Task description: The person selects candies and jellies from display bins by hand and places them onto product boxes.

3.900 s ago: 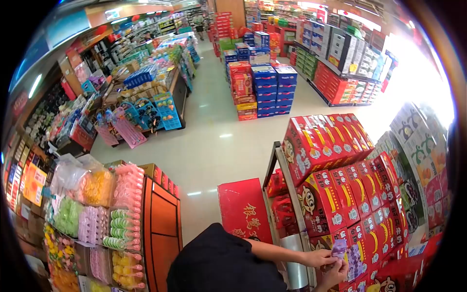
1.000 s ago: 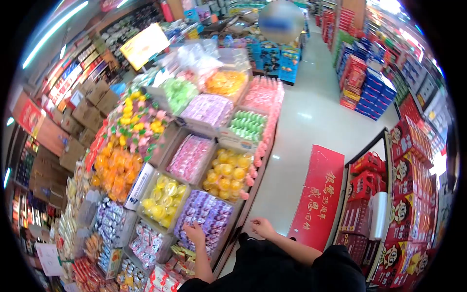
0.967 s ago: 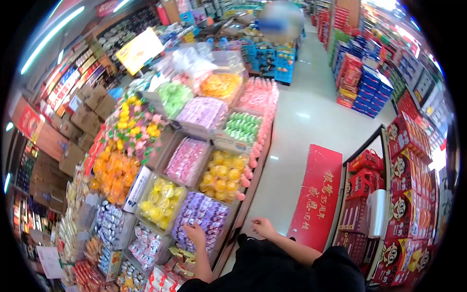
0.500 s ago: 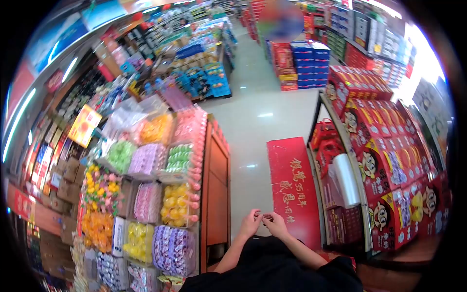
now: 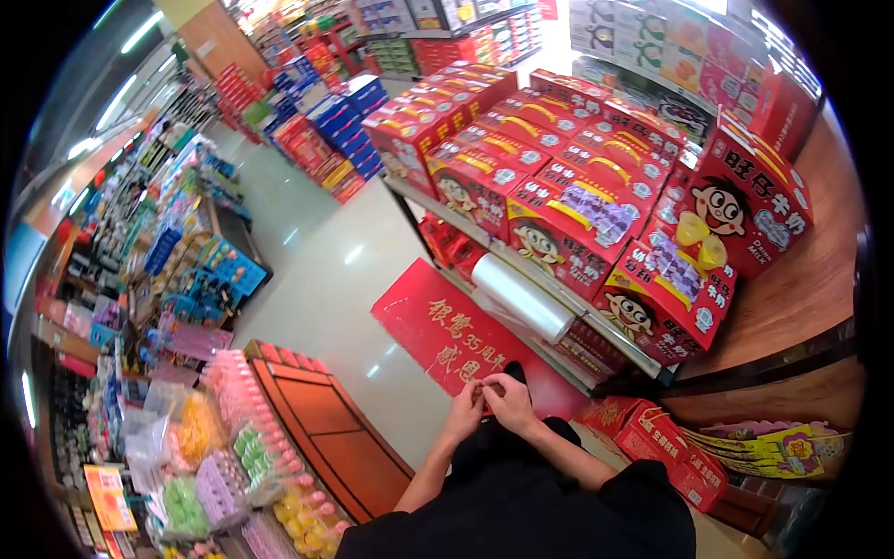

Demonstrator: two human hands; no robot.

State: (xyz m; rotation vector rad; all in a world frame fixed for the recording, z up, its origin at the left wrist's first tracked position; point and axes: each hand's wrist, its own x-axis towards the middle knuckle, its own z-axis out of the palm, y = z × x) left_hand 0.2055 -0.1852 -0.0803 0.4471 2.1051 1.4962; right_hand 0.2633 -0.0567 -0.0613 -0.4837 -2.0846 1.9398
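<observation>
Fingers of the left hand [image 5: 465, 412] and right hand [image 5: 510, 402] are curled in and pinched, their tips close together over the red mat [image 5: 419, 312], though whether anything small sits between them I cannot tell. Purple packets [image 5: 596, 212] lie ahead and to the right of the fingers, well apart from them, in two groups on the red boxes [image 5: 521, 140], with yellow cups [image 5: 700, 240] beside the nearer group. Nearer the fingers, just ahead, is the plastic roll [image 5: 521, 296] along the shelf [image 5: 619, 347], while candy bins [image 5: 223, 484] stand to their left and red cartons [image 5: 652, 436] to their right.
</observation>
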